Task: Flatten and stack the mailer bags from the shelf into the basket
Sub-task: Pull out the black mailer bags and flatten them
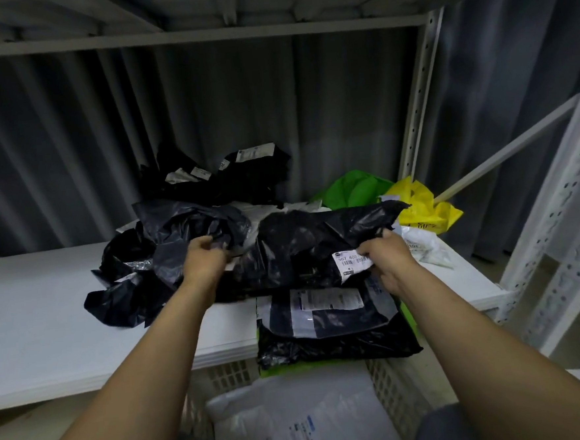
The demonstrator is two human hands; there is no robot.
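A large crumpled black mailer bag (297,250) with a white label hangs just above the white shelf (47,305). My left hand (204,260) grips its left edge and my right hand (385,257) pinches its right side by the label. Behind it lies a heap of crumpled black mailer bags (179,234), with more black mailer bags (230,176) at the back. Flattened black bags (330,323) lie stacked over the shelf's front edge. The white slatted basket (393,391) stands below, holding flat white mailers (296,422).
A green bag (355,189), a yellow bag (421,207) and a white bag (424,248) lie at the shelf's right end. Perforated white uprights (420,90) and a second rack (563,221) stand to the right. Grey curtain hangs behind.
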